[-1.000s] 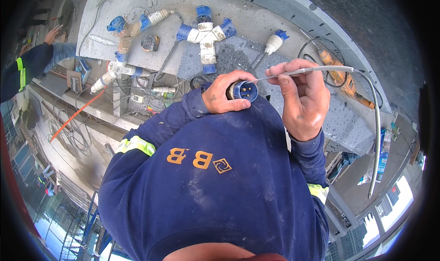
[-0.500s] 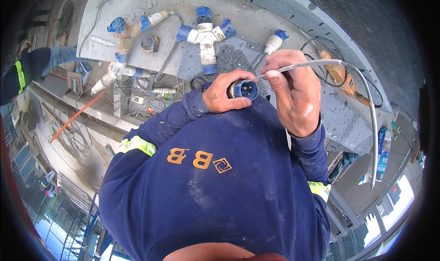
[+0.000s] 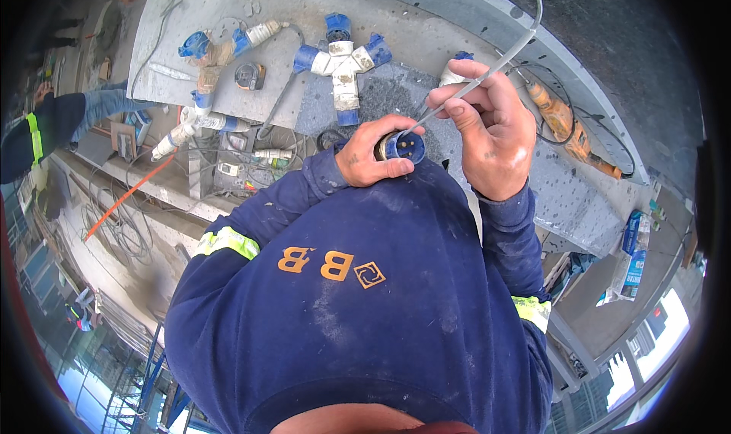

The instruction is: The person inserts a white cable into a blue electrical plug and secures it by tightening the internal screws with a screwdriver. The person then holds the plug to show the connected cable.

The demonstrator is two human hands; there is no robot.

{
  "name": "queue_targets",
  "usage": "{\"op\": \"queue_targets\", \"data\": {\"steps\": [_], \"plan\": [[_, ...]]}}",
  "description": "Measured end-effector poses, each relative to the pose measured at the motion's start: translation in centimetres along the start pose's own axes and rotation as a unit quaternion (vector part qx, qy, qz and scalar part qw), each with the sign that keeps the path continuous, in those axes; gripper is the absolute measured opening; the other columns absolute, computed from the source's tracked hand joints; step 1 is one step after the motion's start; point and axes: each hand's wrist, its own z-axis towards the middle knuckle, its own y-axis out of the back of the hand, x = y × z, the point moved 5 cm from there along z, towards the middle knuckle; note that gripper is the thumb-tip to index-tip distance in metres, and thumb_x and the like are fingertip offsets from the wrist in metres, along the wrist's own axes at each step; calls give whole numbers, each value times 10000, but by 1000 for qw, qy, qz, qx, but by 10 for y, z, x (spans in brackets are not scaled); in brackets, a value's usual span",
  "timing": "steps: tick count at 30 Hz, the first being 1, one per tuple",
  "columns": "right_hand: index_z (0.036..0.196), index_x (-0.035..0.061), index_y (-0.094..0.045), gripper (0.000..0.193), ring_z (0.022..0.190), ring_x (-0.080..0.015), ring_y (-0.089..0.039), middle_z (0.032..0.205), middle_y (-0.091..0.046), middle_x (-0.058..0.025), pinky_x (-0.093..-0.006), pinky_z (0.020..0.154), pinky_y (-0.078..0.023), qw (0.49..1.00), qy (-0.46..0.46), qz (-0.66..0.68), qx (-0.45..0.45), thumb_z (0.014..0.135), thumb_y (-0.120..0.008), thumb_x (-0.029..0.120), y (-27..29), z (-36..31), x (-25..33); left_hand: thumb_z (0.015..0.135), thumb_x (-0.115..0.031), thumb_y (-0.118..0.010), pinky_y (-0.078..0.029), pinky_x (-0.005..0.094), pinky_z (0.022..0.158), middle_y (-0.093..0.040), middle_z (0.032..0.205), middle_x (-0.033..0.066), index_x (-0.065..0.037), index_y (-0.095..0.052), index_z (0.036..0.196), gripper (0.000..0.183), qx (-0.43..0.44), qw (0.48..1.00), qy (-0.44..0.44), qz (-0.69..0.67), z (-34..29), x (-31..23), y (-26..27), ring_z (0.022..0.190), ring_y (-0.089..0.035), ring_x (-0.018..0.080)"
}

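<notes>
Head view: left hand (image 3: 369, 152) clamped round the blue plug (image 3: 409, 148), pinned face turned up; plug held just in front of the navy sweatshirt (image 3: 343, 228). Right hand (image 3: 493, 133), apart from the left, pinches a grey wire (image 3: 509, 56) between thumb and finger. Wire's lower end reaches the plug's rim; whether it goes inside is hard to tell. Beyond plug: white-and-blue splitter (image 3: 344, 68). Right of plug: orange power tool (image 3: 565, 126). Beyond plug, to its left: tape measure (image 3: 248, 76).
</notes>
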Motion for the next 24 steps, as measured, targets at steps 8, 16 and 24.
{"op": "queue_targets", "data": {"steps": [8, 16, 24], "plan": [[1019, -30, -606, 117, 765, -184, -703, 904, -716, -111, -299, 675, -560, 998, 66, -13, -5, 913, -637, -69, -8, 4, 8, 877, -370, -800, -528, 347, 877, -662, 1146, 139, 10, -585, 1292, 603, -11, 999, -1, 36, 5, -9, 0, 1006, -673, 210], [1227, -28, -630, 273, 846, -158, -691, 954, -729, -126, -284, 758, -566, 998, 19, -55, 11, 956, -653, -5, 2, -3, 10, 874, -382, -802, -517, 356, 900, -656, 1171, 143, 6, -579, 1298, 617, -5, 1000, 10, 19, 2, -1, 0, 1048, -663, 224], [1107, -18, -617, 122, 856, -154, -679, 1029, -727, -147, -290, 785, -562, 999, 17, 39, -10, 986, -603, -20, 8, -8, -5, 873, -349, -806, -510, 348, 904, -650, 1165, 138, 8, -575, 1299, 602, -28, 999, 25, -7, -1, 6, -1, 1054, -645, 205]]}}
